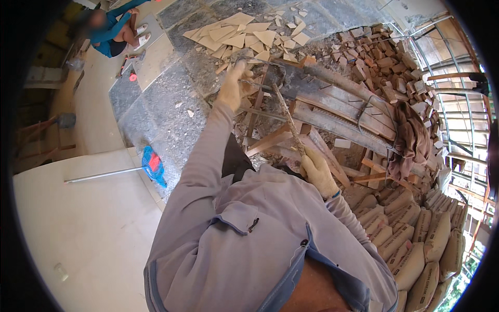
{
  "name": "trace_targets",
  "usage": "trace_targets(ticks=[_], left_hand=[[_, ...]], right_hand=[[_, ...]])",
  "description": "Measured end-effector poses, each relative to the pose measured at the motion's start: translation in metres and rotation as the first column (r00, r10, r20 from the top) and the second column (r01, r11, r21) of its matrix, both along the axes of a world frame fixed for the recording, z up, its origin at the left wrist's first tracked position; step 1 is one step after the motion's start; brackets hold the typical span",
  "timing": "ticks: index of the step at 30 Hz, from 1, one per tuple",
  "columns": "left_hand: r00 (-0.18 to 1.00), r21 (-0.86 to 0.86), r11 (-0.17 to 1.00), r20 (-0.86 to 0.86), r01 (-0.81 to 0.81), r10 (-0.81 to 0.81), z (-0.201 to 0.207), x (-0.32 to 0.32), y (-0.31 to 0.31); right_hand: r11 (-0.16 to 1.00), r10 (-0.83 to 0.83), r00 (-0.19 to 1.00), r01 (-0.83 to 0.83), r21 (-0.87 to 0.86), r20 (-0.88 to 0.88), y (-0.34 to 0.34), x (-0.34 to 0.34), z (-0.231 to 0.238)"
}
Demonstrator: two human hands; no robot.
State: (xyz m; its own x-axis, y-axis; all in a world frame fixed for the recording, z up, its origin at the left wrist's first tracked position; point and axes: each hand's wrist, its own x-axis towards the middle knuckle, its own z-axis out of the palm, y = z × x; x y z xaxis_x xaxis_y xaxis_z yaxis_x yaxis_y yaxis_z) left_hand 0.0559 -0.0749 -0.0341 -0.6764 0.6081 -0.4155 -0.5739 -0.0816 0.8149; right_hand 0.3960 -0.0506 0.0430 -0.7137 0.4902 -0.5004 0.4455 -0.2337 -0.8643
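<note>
My left hand (232, 86), in a pale work glove, is closed round one end of a thin bent metal rod (266, 61) that forms a rough loop over the end of a bench. Lower and to the right, my gloved right hand (317, 171) grips the bottom of a ribbed steel bar (287, 117). The bar slants up and away, its far tip close to the loop; whether they touch I cannot tell. Beyond my hands runs the low bench (332, 99) of wooden planks and metal channel. A bent rod (359, 115) lies across it.
Broken tiles (234, 34) are heaped ahead. A brick pile (384, 62) lies far right, with brown cloth (410, 138) on the bench's right end. Stacked bags (410, 249) stand near right. On the left are a blue-headed broom (153, 165) and a seated person (112, 31).
</note>
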Motion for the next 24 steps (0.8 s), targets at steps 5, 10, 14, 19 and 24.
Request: trace_targets(ticks=[5,10,14,19,24], left_hand=[[0.844,-0.260,0.956,-0.474,0.138,-0.251,-0.002,-0.043,0.027],[0.909,-0.267,0.962,-0.412,-0.059,-0.059,-0.021,-0.038,0.042],[0.955,-0.154,0.985,-0.295,-0.079,0.030,-0.020,-0.034,0.043],[0.940,-0.227,0.963,-0.335,-0.147,0.064,-0.021,-0.033,0.046],[0.951,-0.215,0.975,-0.309,-0.061,-0.009,-0.027,-0.040,0.043]], right_hand=[[0.987,0.001,0.996,-0.014,0.159,0.086,0.008,-0.007,-0.003],[0.997,0.050,0.999,-0.051,0.060,0.016,0.018,0.000,0.006],[0.998,0.066,0.994,-0.067,0.010,0.084,0.016,0.001,0.005],[0.998,0.004,1.000,-0.004,0.069,0.008,0.000,-0.005,-0.008],[0.999,-0.038,0.999,0.038,0.016,-0.001,-0.005,-0.002,-0.020]])
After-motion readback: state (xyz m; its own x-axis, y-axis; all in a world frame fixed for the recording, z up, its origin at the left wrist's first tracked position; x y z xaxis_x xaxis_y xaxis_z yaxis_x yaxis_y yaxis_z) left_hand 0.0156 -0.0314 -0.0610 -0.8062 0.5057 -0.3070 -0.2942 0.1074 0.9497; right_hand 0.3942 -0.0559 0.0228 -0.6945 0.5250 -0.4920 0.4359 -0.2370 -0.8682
